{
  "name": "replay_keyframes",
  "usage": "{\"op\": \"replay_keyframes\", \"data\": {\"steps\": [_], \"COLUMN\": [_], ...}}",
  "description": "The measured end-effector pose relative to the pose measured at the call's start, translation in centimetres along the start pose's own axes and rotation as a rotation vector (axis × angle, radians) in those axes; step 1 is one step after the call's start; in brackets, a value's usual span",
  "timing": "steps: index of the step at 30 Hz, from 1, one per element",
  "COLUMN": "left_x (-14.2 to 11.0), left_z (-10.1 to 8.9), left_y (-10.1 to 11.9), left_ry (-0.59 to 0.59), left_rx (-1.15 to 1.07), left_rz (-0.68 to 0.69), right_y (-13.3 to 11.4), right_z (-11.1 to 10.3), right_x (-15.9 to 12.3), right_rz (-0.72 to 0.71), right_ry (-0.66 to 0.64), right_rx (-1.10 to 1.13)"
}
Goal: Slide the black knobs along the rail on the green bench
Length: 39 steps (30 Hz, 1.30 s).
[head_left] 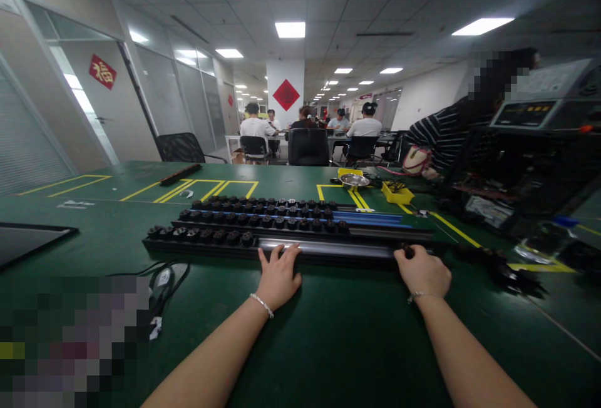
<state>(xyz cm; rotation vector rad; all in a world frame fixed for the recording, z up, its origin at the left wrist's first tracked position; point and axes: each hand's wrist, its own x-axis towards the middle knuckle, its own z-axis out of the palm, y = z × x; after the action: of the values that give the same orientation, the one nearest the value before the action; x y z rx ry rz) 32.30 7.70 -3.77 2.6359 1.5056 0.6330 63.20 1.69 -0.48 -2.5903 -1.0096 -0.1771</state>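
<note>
Three long black rails (300, 233) lie side by side across the green table (328, 333), each lined with several small black round parts. My left hand (278, 273) rests on the nearest rail near its middle, fingers stretched out over its bare metal slot. My right hand (422, 270) is curled at the rail's right end, fingers closed around a small black part (407, 250). Both wrists wear thin bracelets.
A yellow tray (397, 193) and a metal bowl (354, 180) sit behind the rails. A machine with a display (535, 145) stands at right beside a person in a striped top. Loose black parts (511, 273) lie to the right. Cables (162, 280) lie left. People sit at far desks.
</note>
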Motion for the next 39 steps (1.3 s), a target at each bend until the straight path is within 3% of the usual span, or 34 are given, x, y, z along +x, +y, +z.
{"op": "replay_keyframes", "data": {"steps": [30, 39], "left_x": [0.1, 0.0], "left_z": [0.1, 0.0], "left_y": [-0.1, 0.0], "left_ry": [0.012, 0.021], "left_rx": [0.020, 0.019], "left_rz": [0.004, 0.008], "right_y": [0.9, 1.5], "right_z": [0.3, 0.5], "right_x": [0.6, 0.7], "right_rz": [0.054, 0.065], "right_ry": [0.031, 0.099], "right_rx": [0.002, 0.015]}}
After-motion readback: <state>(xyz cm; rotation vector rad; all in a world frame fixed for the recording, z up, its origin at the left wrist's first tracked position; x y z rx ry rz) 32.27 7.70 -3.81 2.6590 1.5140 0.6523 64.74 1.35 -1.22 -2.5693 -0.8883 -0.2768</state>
